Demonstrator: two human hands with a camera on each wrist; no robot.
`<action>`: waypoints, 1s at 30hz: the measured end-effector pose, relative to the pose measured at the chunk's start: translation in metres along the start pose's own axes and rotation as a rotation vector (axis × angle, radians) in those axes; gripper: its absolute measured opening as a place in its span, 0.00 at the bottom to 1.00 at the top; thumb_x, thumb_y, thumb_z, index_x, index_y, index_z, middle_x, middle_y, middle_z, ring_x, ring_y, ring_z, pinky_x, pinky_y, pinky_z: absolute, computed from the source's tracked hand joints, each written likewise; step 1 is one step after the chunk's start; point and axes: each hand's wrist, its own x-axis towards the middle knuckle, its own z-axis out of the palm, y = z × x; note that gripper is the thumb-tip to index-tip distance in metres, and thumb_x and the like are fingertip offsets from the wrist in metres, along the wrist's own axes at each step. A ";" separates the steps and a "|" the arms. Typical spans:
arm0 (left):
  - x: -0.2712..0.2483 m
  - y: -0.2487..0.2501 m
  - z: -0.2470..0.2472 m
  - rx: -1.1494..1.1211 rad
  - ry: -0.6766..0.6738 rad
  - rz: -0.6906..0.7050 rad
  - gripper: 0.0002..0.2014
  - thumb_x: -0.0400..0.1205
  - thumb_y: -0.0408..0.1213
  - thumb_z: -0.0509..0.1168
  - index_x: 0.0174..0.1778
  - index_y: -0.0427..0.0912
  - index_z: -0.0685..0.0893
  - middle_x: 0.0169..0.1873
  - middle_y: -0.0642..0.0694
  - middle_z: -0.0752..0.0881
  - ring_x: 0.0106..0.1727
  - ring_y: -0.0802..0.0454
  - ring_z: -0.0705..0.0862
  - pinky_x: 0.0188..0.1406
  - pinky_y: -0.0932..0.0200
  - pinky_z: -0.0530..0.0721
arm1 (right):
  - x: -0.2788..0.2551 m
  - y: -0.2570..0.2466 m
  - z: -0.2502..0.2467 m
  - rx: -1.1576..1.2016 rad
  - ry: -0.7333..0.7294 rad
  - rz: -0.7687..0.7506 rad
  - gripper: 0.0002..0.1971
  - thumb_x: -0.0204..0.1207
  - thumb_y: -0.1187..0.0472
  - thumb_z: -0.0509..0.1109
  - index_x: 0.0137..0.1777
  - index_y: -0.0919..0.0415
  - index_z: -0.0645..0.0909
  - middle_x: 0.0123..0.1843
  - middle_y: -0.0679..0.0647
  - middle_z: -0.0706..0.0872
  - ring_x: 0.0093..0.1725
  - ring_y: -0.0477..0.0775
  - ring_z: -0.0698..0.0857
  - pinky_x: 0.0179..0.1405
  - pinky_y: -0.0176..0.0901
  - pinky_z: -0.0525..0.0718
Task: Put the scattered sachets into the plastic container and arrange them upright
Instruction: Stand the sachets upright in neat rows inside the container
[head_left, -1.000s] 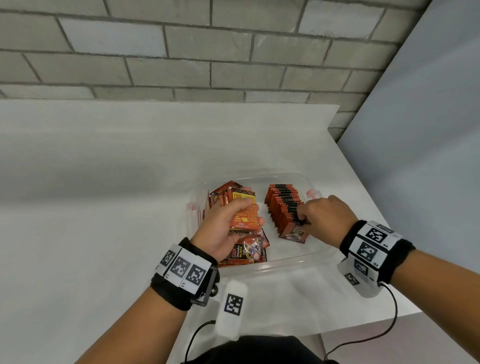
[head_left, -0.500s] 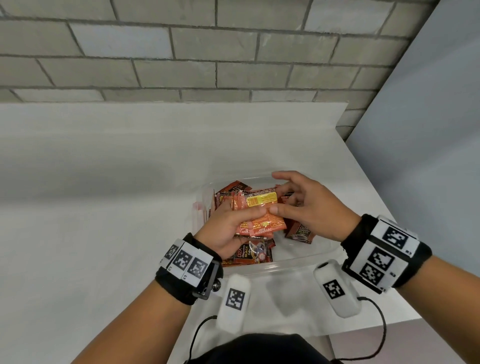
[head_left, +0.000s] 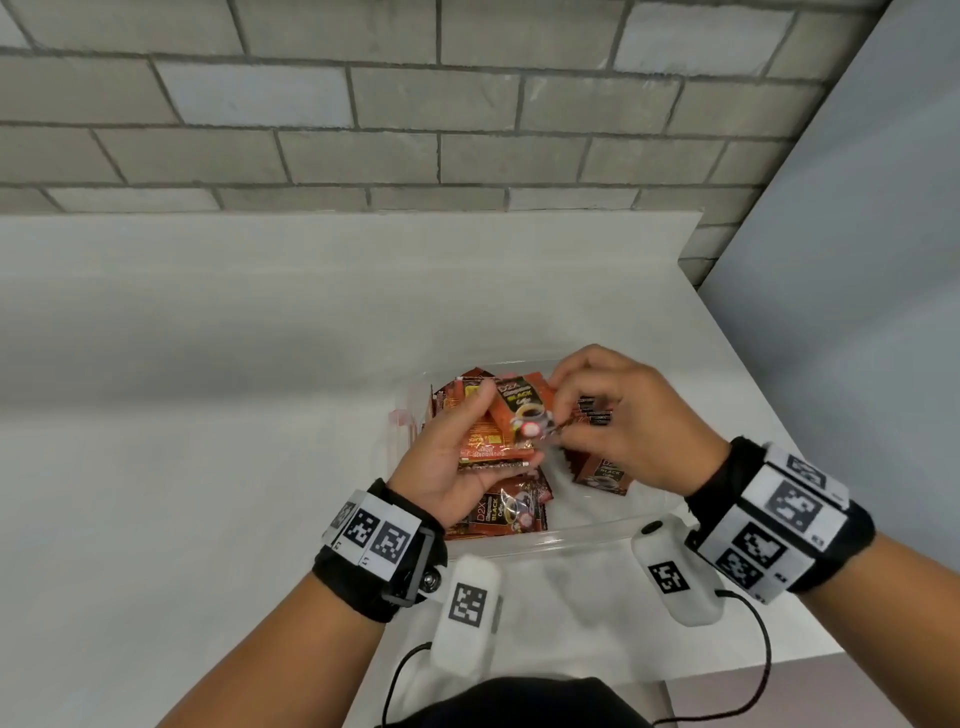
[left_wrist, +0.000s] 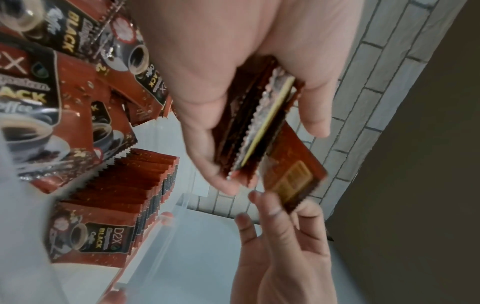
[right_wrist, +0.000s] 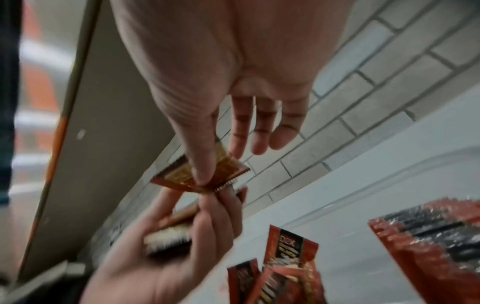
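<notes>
Above the container (head_left: 587, 535), a stack of sachets (head_left: 485, 447) is gripped by the left hand (head_left: 447, 467), while one sachet (head_left: 522, 410) at its 1 o'clock is pinched by the right hand (head_left: 634, 421).

sachets (head_left: 511, 512) in container (head_left: 587, 535), on table (head_left: 208, 415)

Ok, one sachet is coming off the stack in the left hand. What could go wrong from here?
1. The left hand holds its stack of sachets loosely fanned; pulling one out may drag others loose into the container.
2. The right hand pinches the sachet only by a corner, so it could slip or twist.
3. The upright row leans; pushing in another sachet may tip it toward the loose pile.
</notes>
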 end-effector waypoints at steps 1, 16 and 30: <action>0.000 0.001 0.000 -0.008 0.004 0.016 0.17 0.65 0.38 0.82 0.48 0.39 0.92 0.49 0.34 0.89 0.47 0.40 0.90 0.46 0.45 0.89 | -0.002 0.002 0.002 -0.057 -0.065 -0.002 0.10 0.63 0.62 0.83 0.38 0.52 0.85 0.49 0.47 0.81 0.53 0.47 0.78 0.53 0.34 0.75; 0.000 0.001 0.016 0.270 0.004 0.019 0.16 0.71 0.28 0.72 0.53 0.44 0.87 0.49 0.39 0.90 0.49 0.41 0.89 0.43 0.48 0.89 | 0.006 -0.005 -0.021 -0.135 -0.143 0.218 0.18 0.75 0.60 0.74 0.64 0.47 0.80 0.43 0.42 0.84 0.40 0.40 0.81 0.43 0.27 0.78; 0.000 0.005 0.007 0.257 0.137 0.004 0.19 0.67 0.37 0.72 0.54 0.37 0.83 0.42 0.39 0.89 0.41 0.46 0.89 0.44 0.48 0.87 | -0.021 0.050 -0.009 -0.642 -0.405 0.483 0.05 0.73 0.63 0.69 0.41 0.52 0.78 0.40 0.47 0.82 0.41 0.50 0.79 0.34 0.37 0.72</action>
